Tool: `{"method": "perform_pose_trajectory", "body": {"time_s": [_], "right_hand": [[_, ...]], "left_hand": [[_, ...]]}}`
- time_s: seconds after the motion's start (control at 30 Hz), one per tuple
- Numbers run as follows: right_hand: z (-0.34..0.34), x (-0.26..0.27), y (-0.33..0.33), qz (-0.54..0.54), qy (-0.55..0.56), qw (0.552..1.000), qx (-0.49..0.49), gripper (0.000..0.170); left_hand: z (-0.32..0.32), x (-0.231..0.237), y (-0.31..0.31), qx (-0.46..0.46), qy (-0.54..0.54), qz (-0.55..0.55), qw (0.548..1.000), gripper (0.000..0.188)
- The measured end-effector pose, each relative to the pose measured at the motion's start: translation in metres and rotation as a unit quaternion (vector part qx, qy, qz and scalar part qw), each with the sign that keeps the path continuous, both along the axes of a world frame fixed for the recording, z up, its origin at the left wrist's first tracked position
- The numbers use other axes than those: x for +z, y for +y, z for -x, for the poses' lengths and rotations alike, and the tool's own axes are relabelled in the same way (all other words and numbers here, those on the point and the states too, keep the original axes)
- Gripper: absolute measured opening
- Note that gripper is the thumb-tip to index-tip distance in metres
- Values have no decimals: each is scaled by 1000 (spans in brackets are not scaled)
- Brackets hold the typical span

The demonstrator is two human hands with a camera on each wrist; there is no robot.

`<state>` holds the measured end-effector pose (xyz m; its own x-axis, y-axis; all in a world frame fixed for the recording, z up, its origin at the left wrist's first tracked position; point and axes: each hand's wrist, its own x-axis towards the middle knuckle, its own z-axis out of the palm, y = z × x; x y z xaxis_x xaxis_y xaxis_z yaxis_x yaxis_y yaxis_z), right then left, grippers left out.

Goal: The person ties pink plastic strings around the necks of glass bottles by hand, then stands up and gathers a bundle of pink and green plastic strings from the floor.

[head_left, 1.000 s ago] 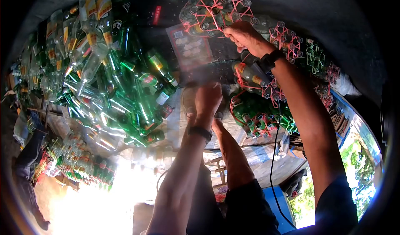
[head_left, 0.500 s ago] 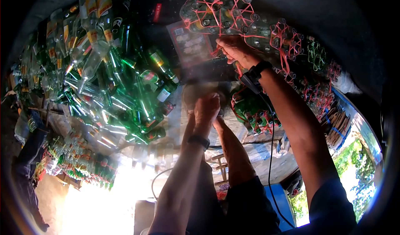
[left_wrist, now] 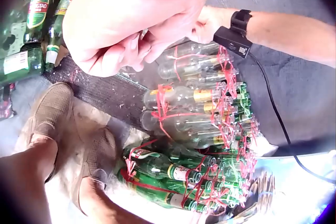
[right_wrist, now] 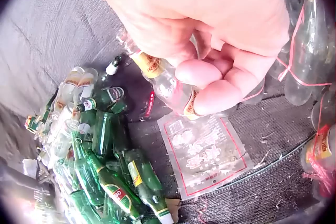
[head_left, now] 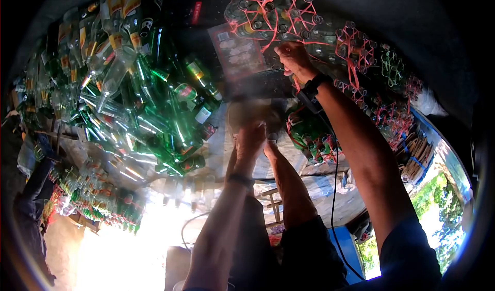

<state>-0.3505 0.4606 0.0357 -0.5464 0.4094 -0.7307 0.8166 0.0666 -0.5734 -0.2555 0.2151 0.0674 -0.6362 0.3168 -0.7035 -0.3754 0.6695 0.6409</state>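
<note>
In the head view my right hand [head_left: 293, 58] is at the lower edge of a clear-bottle bundle [head_left: 268, 13] laced with pink string. Its curled fingers pinch what looks like the pink string [right_wrist: 251, 97], which emerges from beneath them in the right wrist view; the exact hold is partly hidden. A clear bottle with an orange label [right_wrist: 152, 66] lies behind those fingers. My left hand [head_left: 251, 139] is lower, above the feet, fingers curled. Nothing shows in the left hand [left_wrist: 136, 24] in its wrist view, though its palm is hidden.
Loose green and clear bottles [head_left: 175, 120] are heaped on the left. More tied bundles [left_wrist: 163, 169] lie at the right, beside the shoes [left_wrist: 55, 106]. A printed plastic sheet [right_wrist: 203, 153] lies on dark netting. A black cable [head_left: 336, 193] hangs from the right wrist.
My right hand has moved from the bundle's edge down and slightly left, then a little up and right. My left hand has dipped slightly. A pink strand now curves free left of the right hand.
</note>
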Motion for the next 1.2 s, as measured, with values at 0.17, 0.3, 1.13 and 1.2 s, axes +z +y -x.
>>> {"method": "perform_pose_trajectory", "body": {"time_s": [0.17, 0.3, 1.13, 1.2], "right_hand": [[-38, -33, 8, 8, 16, 1000, 16, 18], [-69, -14, 0, 41, 39, 998, -12, 20], [-281, 277, -75, -64, 51, 907, 412, 15], [-279, 298, -76, -52, -34, 918, 391, 18]], "left_hand": [[-6, 4, -24, 46, -36, -17, 998, 25], [-7, 12, -54, -62, -57, 79, 993, 27], [-79, 240, -161, -17, -87, -111, 990, 43], [-78, 267, -158, -30, -46, -69, 996, 44]]}}
